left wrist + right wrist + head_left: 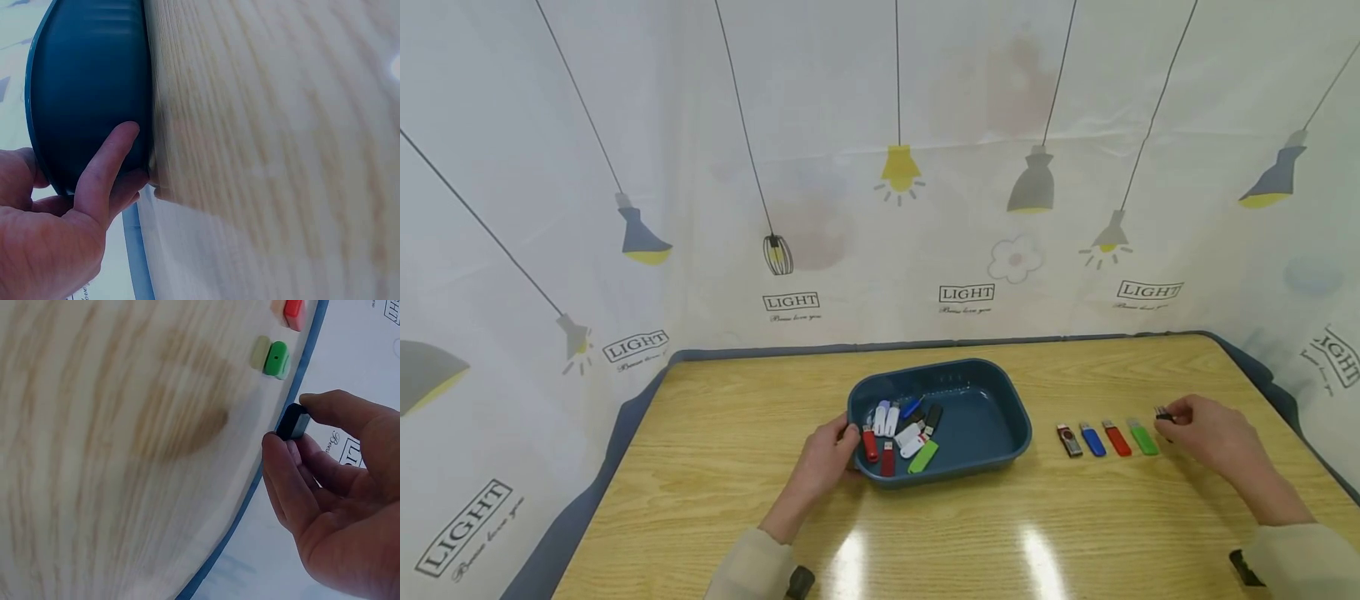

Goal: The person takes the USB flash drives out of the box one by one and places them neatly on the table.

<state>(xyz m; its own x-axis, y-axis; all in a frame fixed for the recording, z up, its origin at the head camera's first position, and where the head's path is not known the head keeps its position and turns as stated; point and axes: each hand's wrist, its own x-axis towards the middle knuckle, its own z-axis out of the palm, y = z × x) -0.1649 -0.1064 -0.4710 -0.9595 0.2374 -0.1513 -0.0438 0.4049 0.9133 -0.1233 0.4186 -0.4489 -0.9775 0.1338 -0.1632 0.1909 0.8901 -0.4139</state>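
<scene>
Remotely, I observe the left hand (pixel 823 457) gripping the rim of the blue tub (pixel 976 421), apparently to steady it. The right hand (pixel 1213 437) pinches a black USB stick (pixel 292 422) beside the green stick (pixel 1142 437) on the bench (pixel 737 417), plausibly for even spacing. The backdrop (pixel 831 100) reads "LIGHT"; I read no brand on either stick.

Pinching blk USB stick (pixel 1166 415) in R hand (pixel 1213 435), metal end twd far side, just R of row. Lined up on surface (pixel 940 533) L-to-R, spaced apart, plugs twd far edge: silver-clad USB (pixel 1070 442), blue USB (pixel 1093 441), red USB (pixel 1117 440), green USB (pixel 1143 439). Gripping dk-blue tray (pixel 977 425) by L end w/ L hand (pixel 823 454); jumbled in tray's L half, mixed USBs (pixel 891 421): white, red, blk, blue, green.
</scene>
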